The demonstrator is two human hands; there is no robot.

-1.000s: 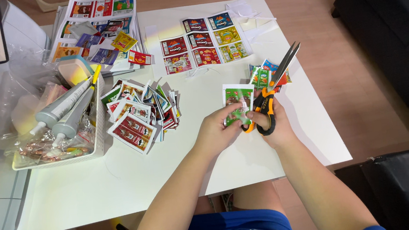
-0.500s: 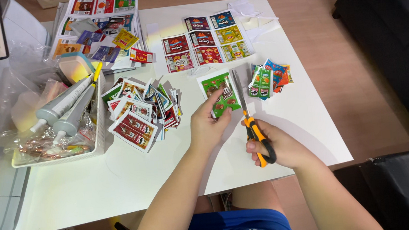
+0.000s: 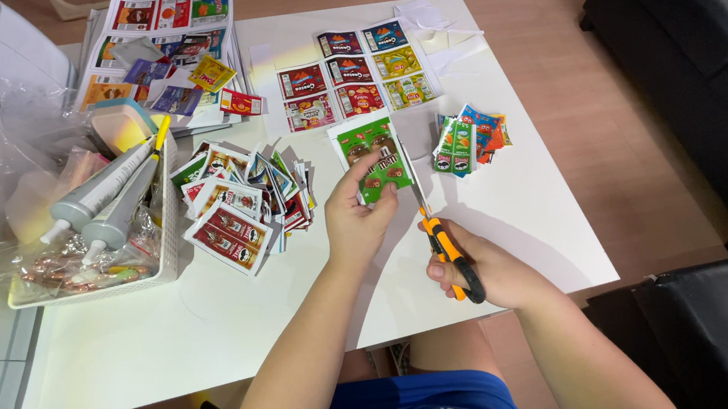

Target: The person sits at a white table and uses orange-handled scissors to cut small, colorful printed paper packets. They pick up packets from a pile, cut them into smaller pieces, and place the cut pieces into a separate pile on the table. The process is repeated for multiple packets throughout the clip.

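Green printed paper, a small sheet of candy-wrapper pictures [image 3: 373,159], sits pinched in the left hand [image 3: 358,218], thumb on top and fingers underneath, held just above the white table [image 3: 216,334] so that its right edge sticks out free for cutting. The right hand [image 3: 477,269] is closed through the loops of the orange-and-black scissors [image 3: 444,246], whose blades point away from the body and run along that free edge; whether the blades are parted or shut is hard to tell at this size. Holding the sheet up off the table probably lets the lower blade pass beneath it. Just right of the sheet lies a small stack of cut pieces [image 3: 469,143], green, blue and orange, close enough for finished bits to drop there. A larger heap of cut labels [image 3: 244,203], mostly red and white, fans out to the left, beside a white basket [image 3: 168,250] holding two grey tubes [image 3: 106,203]. Farther back, uncut printed sheets [image 3: 356,76] lie flat, within reach but clear of the cutting spot, with white paper offcuts [image 3: 441,37] at the far edge.
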